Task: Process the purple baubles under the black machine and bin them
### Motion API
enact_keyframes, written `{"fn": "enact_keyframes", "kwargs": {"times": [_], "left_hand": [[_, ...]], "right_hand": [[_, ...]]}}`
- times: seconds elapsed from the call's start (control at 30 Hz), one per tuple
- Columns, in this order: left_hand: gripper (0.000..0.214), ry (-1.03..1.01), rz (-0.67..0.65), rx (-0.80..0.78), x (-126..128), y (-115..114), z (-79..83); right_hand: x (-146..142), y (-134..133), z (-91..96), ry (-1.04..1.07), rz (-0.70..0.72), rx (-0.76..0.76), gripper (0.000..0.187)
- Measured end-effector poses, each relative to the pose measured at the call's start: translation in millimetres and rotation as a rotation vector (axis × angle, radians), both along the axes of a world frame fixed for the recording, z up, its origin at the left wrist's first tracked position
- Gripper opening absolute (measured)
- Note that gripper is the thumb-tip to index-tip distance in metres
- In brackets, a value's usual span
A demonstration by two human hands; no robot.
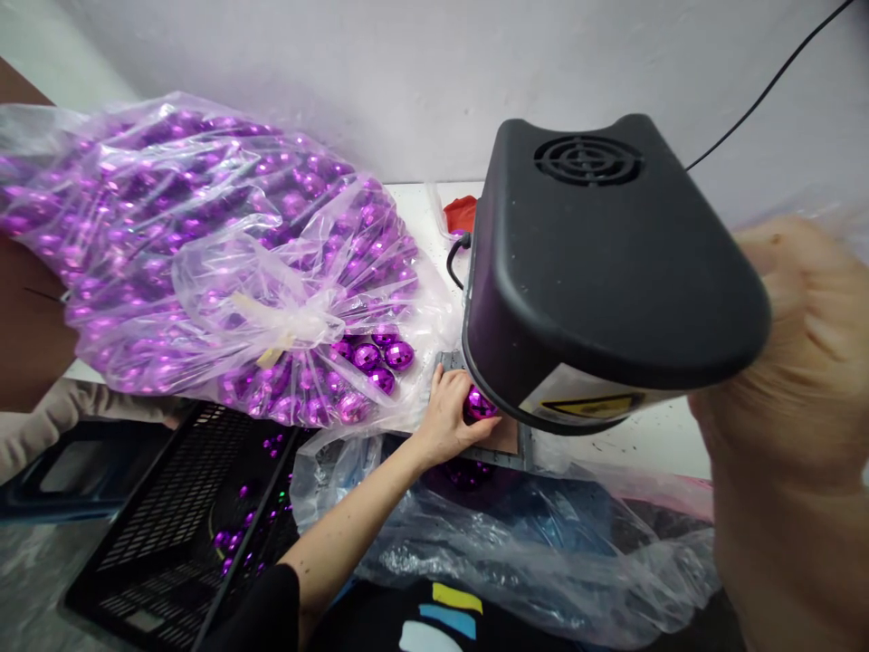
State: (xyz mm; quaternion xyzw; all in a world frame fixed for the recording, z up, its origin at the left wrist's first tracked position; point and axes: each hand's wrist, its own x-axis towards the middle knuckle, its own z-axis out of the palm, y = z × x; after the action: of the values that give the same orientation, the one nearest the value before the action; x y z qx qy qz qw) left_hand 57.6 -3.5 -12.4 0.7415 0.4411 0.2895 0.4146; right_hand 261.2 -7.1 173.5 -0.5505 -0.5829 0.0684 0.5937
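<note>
My left hand (449, 412) grips a shiny purple faceted ball (479, 405) and holds it under the overhanging head of a black machine (597, 272) on a white table. My right hand (794, 362) is raised close to the camera at the right edge. It is blurred by motion and its fingers cannot be made out.
A large clear plastic bag (204, 254) full of purple faceted balls lies on the table at the left. A black plastic crate (169, 534) with a few purple balls sits lower left. Crumpled clear plastic (543, 543) covers my lap. A black cable (767, 91) runs up the wall.
</note>
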Motion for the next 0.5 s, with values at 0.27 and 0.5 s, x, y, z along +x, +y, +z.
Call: {"fn": "enact_keyframes", "kwargs": {"times": [0.27, 0.5], "left_hand": [[0.039, 0.084, -0.018, 0.066, 4.9, -0.4, 9.5], [0.041, 0.088, -0.021, 0.081, 4.8, 0.0, 9.6]], "right_hand": [[-4.0, -1.2, 2.8, 0.034, 0.001, -0.027, 0.053], [-2.5, -2.8, 5.6, 0.007, -0.055, -0.080, 0.051]]}}
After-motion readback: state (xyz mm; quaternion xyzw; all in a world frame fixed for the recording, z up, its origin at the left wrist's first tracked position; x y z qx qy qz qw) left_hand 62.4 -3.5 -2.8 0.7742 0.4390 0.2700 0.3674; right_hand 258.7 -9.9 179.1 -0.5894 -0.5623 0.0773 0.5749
